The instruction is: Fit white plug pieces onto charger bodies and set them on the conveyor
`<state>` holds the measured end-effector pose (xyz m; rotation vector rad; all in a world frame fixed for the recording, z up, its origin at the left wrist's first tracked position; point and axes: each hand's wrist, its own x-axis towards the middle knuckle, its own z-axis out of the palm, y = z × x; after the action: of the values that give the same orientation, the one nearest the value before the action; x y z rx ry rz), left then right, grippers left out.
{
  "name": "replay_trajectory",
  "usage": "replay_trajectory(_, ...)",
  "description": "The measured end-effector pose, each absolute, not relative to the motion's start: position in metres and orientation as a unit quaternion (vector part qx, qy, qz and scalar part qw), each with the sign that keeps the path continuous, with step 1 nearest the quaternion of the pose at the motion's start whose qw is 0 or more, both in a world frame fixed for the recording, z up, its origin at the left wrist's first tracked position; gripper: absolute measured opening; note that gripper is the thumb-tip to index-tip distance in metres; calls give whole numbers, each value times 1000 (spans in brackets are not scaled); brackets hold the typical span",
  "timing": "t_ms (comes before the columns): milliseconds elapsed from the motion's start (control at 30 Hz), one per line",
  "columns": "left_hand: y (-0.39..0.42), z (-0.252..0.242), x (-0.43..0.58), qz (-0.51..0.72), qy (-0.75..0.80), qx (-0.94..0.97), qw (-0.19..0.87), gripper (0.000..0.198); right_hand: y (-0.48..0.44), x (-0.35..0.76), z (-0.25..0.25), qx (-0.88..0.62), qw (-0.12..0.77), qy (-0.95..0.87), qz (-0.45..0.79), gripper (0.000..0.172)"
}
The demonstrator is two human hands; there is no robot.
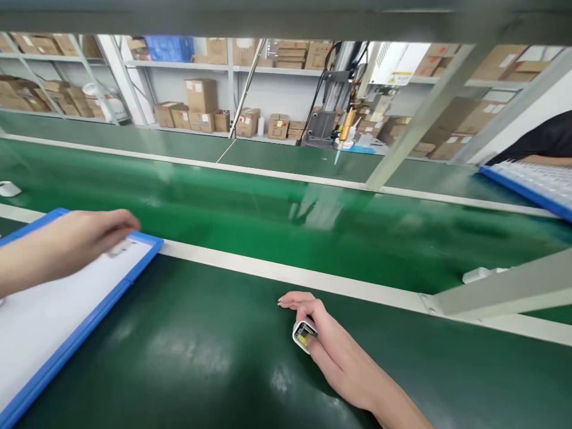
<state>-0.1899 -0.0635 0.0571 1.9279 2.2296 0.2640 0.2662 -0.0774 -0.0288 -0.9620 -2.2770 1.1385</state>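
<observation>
My right hand [328,345] rests on the dark green bench mat, fingers curled round a small white charger-like part [304,333] with a yellow spot inside its open end. My left hand [84,235] reaches over the far corner of a white tray with a blue rim [134,268]. It is blurred by motion. Its fingertips are over a small pale item [120,248] on the tray, and I cannot tell whether they grip it.
A green conveyor belt [286,208] runs across behind a white rail [268,271]. Small white parts lie on it at the left [8,189] and right [477,274]. Another person's blue tray [531,182] sits far right. A dispensing machine [339,113] and shelves of cartons stand behind.
</observation>
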Motion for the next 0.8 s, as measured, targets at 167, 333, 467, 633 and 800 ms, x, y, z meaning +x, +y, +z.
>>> replay_trajectory(167,-34,39,-34,199,550,749,311,32,-69,280,-31,-364,248,-819,369,27)
replay_trajectory(333,-1,-8,70,358,464,647,489,19,-67,289,-31,-390,218,-849,282,31)
replay_trajectory(467,-1,-40,102,410,467,598,506,18,-68,288,-31,-367,195,-875,249,11)
replay_trajectory(633,-32,-57,104,470,511,561,450,23,-72,275,-31,-394,200,-856,267,63)
replay_trajectory(800,-43,-52,104,431,508,588,458,26,-73,268,-30,-368,195,-861,292,56)
